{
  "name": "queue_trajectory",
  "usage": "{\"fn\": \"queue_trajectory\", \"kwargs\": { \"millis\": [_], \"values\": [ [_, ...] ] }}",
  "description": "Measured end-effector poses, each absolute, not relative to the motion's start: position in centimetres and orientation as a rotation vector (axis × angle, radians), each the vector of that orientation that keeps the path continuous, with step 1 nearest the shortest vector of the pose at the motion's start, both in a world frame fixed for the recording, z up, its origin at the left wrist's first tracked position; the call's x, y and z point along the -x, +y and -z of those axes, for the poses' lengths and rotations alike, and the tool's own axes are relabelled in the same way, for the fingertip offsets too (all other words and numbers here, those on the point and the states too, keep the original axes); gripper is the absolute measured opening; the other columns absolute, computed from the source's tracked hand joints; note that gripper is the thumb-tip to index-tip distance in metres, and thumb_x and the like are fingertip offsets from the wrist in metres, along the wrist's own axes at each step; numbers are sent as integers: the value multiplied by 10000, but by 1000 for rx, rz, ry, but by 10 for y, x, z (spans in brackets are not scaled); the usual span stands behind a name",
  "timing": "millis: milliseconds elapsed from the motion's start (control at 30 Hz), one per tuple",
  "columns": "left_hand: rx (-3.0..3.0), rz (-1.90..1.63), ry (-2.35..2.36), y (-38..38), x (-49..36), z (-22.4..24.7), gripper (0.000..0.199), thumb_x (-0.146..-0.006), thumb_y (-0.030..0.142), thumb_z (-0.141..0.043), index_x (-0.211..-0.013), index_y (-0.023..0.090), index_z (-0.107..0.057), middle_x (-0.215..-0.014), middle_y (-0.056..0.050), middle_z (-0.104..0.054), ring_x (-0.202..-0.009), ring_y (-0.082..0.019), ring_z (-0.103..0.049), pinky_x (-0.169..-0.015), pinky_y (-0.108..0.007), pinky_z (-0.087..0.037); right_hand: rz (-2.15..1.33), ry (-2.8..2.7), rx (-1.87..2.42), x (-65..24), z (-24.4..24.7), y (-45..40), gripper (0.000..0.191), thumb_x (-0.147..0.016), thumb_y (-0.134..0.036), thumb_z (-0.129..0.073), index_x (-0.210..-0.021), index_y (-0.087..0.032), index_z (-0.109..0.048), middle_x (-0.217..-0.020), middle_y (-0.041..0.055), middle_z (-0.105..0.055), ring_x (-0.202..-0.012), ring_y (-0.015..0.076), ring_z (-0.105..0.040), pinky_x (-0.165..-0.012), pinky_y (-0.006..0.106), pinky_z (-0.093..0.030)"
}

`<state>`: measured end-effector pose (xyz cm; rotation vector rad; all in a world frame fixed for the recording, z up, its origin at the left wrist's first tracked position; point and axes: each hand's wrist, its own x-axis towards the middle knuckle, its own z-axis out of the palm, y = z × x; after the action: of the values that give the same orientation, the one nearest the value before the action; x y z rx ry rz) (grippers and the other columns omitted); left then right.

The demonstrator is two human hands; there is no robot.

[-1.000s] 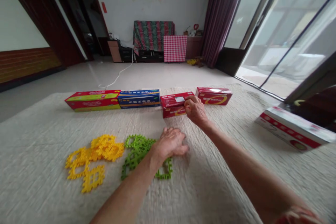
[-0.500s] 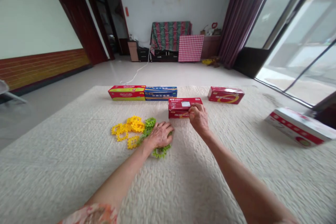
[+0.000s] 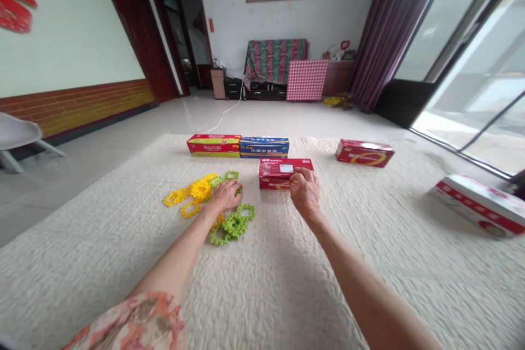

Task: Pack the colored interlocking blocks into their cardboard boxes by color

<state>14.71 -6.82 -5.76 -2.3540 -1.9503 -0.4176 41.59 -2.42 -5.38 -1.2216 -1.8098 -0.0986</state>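
Note:
My left hand lies low over a loose heap of square toothed plastic building pieces, its fingers bent around a bit of green at the fingertips. Yellow pieces are bunched at its left. Several green pieces lie on the near side of it, and a single green piece lies just beyond. Closed, my right hand grips the near right edge of a red box with a white label on top. What its fingertips do at the edge is partly hidden.
A red and yellow box and a blue box stand end to end behind. Another red box is at the right rear, and a white and red box farther right. All rest on a cream quilted mat. A white chair stands at left.
My left hand has moved left and away from me, and green pieces have shifted left against the yellow ones. My right hand keeps its grip as the red box comes slightly left and nearer.

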Motion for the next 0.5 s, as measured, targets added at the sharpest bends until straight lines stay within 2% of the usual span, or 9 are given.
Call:
{"fn": "queue_trajectory", "kwargs": {
  "millis": [67, 167, 300, 400, 500],
  "values": [
    [2311, 462, -1978, -72, -147, 53, 406, -883, 241, -501, -1271, 156, -586, -1274, -137, -612, -1208, -257, -545, -1040, -414, -418, 114, -1765, 1198, -413, 57, -33, 201, -819, -166, -523, -991, -219, -611, -1276, 117, -547, -1214, 290, -446, -986, 486, -365],
    [2381, 502, -1907, -89, -166, 50, 484, -917, 371, -497, -1364, 188, -508, -1406, -110, -526, -1307, -229, -468, -1095, -373, -371, 109, -1705, 1131, -410, 70, -48, 324, -828, -163, -503, -1141, -235, -542, -1329, 124, -500, -1272, 287, -419, -1017, 517, -350],
    [2619, 351, -1740, -122, -195, 54, 487, -840, 471, -608, -1259, 224, -600, -1379, -104, -539, -1300, -281, -456, -1080, -453, -366, 66, -1707, 1148, -411, 93, -62, 400, -793, -145, -515, -1189, -205, -506, -1288, 143, -519, -1225, 284, -455, -1002, 506, -388],
    [2582, 312, -1682, -134, -200, 57, 341, -842, 412, -617, -1137, 246, -655, -1270, -78, -593, -1249, -271, -478, -1040, -448, -380, 34, -1720, 1211, -413, 107, -61, 381, -754, -131, -524, -1131, -184, -536, -1209, 147, -553, -1145, 287, -496, -968, 502, -422],
    [2463, 360, -1725, -128, -193, 59, 209, -894, 286, -534, -1041, 230, -671, -1136, -70, -632, -1169, -242, -524, -975, -408, -412, 23, -1726, 1223, -415, 114, -55, 330, -745, -133, -519, -1069, -179, -562, -1149, 146, -581, -1089, 288, -523, -923, 488, -455]
  ]
}}
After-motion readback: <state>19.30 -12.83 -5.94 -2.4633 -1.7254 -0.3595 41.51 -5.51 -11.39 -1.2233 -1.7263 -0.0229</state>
